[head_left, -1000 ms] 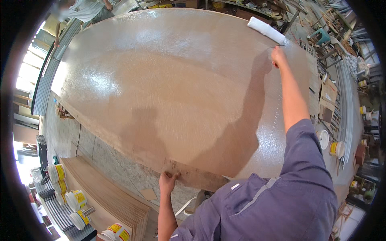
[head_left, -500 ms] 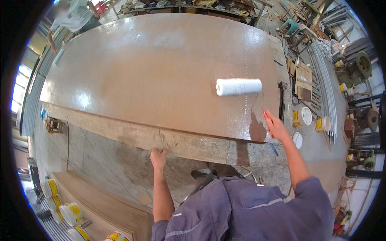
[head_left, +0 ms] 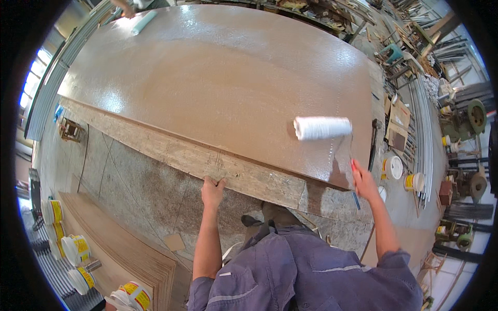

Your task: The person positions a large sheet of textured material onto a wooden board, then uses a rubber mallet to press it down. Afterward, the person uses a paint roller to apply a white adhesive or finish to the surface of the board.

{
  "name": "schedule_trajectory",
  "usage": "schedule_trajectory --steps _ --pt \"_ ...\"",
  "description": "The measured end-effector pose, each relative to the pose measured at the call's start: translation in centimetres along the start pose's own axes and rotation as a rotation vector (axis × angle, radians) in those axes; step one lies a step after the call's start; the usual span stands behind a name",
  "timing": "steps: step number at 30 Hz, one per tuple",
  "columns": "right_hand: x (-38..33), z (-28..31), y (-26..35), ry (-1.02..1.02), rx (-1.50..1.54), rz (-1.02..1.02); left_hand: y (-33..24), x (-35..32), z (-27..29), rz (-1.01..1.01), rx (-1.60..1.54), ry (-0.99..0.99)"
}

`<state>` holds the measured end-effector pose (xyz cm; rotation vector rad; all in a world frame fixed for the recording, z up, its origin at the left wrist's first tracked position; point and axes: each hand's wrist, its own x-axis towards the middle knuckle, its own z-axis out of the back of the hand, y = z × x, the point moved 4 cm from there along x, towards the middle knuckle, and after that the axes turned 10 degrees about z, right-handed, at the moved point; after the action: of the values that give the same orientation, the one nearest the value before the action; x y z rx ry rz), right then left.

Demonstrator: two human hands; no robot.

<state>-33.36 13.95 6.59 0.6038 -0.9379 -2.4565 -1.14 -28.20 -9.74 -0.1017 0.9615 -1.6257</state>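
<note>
My right hand [head_left: 366, 182] is closed round the red handle of a paint roller [head_left: 322, 128]. The roller's fluffy white sleeve rests on a large brown board [head_left: 207, 88], near its right end. Across much of the board the surface looks wet and shiny. Underneath it is a worn workbench [head_left: 171, 153], whose near edge sticks out past the board. My left hand [head_left: 212, 193] grips that near edge, thumb on top and the other fingers partly hidden.
At the far left, a co-worker's hand [head_left: 124, 9] is by a pale roller [head_left: 144, 23] on the board. Stacked brown sheets [head_left: 114, 238] and white tubs [head_left: 76, 249] stand lower left. A hammer [head_left: 374, 142], tubs [head_left: 392, 168] and metal bars [head_left: 423, 124] lie along the right.
My view has shifted. My roller has come slightly nearer to me over the board. The co-worker's roller has moved toward the far side, and most of that person is now out of view.
</note>
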Motion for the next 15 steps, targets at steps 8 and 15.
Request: schedule_trajectory --steps 8,15 --pt "30.2 -3.5 10.9 0.046 -0.093 0.228 -0.5 0.6 0.2 0.128 0.017 -0.017" --pt "48.7 -9.2 22.2 -0.017 -0.063 0.276 -1.6 0.5 0.5 0.192 0.055 0.016"
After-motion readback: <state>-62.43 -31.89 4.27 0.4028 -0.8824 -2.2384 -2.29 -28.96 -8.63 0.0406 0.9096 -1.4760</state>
